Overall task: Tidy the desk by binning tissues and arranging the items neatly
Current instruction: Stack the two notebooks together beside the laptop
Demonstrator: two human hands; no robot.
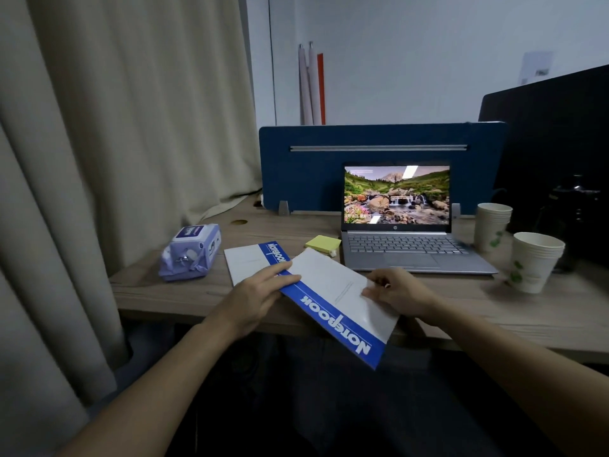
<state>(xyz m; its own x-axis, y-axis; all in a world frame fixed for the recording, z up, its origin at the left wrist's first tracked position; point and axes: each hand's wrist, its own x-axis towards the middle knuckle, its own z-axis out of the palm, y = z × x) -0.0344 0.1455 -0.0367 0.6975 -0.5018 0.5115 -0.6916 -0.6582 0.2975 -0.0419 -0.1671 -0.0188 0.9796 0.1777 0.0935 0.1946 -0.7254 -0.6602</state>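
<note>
In the lower middle of the frame a flat, rectangular notebook [333,301] with a smooth white cover and a glossy blue band printed "Notebook" is held tilted, its near corner jutting past the front edge of the worktop [158,291]. The left hand [253,298] grips its blue-banded edge, the fingers [283,273] curled over the top of the cover. The right hand [398,291] holds the opposite white edge, its fingers bent onto the cover with the thumb side beneath.

Just behind it, partly covered, a second notebook [247,258] of the same white-and-blue design lies flat on the worktop. A small square pad of yellow sticky notes [323,243] sits just beyond, near the laptop.

At centre left a soft, crinkled lilac plastic pack of wet wipes [191,252] rests with its lid flap raised. The open silver laptop [402,225] stands at centre right, its screen showing a rocky stream landscape. To the right are two stacks of ribbed off-white paper cups [530,262] with green leaf prints, one [491,225] behind the other.

The worktop is pale, matte wood grain with a round cable hole. A dark blue felt divider panel [303,166] with a metal rail rises behind the laptop, and heavy beige curtain folds [115,127] fill the left of the frame.
</note>
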